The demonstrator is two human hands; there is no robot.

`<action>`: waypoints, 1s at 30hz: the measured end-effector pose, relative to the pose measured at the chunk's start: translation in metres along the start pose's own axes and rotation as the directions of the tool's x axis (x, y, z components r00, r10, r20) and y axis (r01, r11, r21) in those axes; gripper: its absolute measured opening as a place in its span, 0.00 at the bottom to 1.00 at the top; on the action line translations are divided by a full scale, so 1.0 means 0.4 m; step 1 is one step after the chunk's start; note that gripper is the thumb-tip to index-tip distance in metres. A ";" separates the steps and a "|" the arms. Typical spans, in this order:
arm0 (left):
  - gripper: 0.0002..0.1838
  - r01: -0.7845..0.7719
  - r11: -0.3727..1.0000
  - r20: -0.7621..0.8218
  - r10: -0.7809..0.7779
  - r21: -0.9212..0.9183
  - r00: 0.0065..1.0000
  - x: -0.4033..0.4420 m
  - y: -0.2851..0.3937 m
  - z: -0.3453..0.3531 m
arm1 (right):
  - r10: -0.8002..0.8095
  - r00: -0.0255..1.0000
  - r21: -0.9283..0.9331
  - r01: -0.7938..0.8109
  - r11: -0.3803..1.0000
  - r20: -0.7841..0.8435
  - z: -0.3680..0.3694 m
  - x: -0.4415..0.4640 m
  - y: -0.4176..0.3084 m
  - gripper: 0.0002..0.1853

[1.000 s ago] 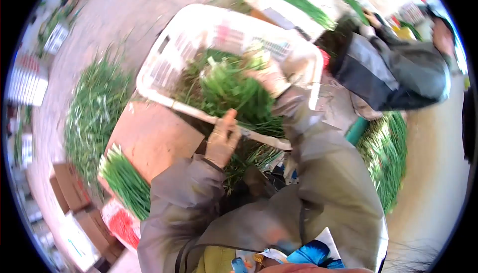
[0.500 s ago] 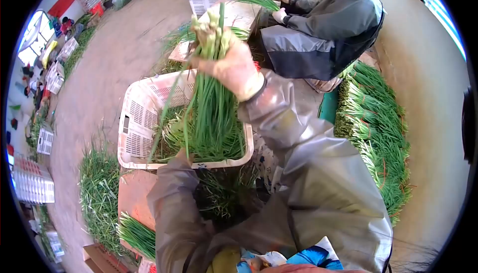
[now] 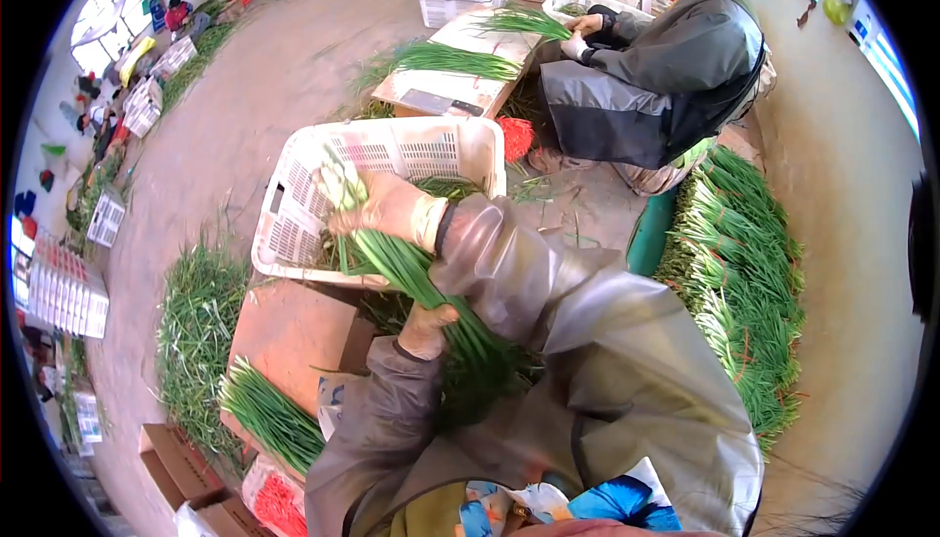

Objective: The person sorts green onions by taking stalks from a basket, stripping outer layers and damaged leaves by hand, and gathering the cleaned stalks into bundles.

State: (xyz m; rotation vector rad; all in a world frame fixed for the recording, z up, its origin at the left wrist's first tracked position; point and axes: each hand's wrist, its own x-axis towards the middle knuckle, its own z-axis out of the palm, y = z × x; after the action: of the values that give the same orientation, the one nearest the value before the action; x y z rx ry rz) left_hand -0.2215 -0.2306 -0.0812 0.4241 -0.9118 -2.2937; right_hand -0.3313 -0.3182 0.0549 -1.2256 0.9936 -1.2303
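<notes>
Slanting across my front is a bunch of chives (image 3: 399, 265), its white root ends up by the crate and its green tips down over my lap. My right hand (image 3: 380, 208), which looks gloved, is closed round the bunch just below the root ends. Lower down, my left hand (image 3: 427, 329) grips the green stalks, its thumb lying across them. The white plastic crate (image 3: 294, 155) stands just beyond my hands, with loose chives (image 3: 446, 187) inside. A sorted pile of chives (image 3: 269, 415) rests on the board (image 3: 294, 331) to my left.
A co-worker (image 3: 651, 62) handles chives at a low board (image 3: 509, 43) ahead, where a knife (image 3: 441, 103) lies. Banded bunches (image 3: 744, 282) are stacked at right. Loose leaves (image 3: 201, 341) heap at left, near a cardboard box (image 3: 181, 464) and red bands (image 3: 279, 503).
My right hand has lowered the bunch from above the crate and tilted it, tips toward me. My left hand has come from the crate's near rim onto the stalks. The view has shifted.
</notes>
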 end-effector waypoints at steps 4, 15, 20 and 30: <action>0.34 -0.163 0.987 -0.183 0.161 0.007 0.970 -0.081 0.013 0.035 | 0.134 0.990 -0.735 -0.064 0.675 0.037 0.008 -0.122 -0.030 0.35; 0.24 -0.628 0.450 -0.217 0.677 -0.635 0.704 -0.061 0.215 -0.176 | -0.133 0.929 -0.920 0.306 -0.243 0.344 0.163 -0.031 0.055 0.07; 0.43 -0.649 0.358 -0.386 0.578 -0.671 0.719 -0.078 0.317 -0.189 | 0.190 0.847 -0.685 0.517 -0.513 0.496 0.441 0.221 -0.059 0.10; 0.54 -0.274 0.953 -0.635 0.291 0.128 0.716 -0.272 -0.024 -0.213 | 0.469 0.766 -0.445 0.640 -0.627 0.440 0.626 0.259 0.082 0.11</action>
State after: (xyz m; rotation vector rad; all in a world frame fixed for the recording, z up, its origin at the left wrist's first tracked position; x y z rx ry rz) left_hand -0.1017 -0.1965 -0.1412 0.9512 -0.5878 -1.6593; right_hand -0.0685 -0.3920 0.0608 -3.2004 1.2881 1.1243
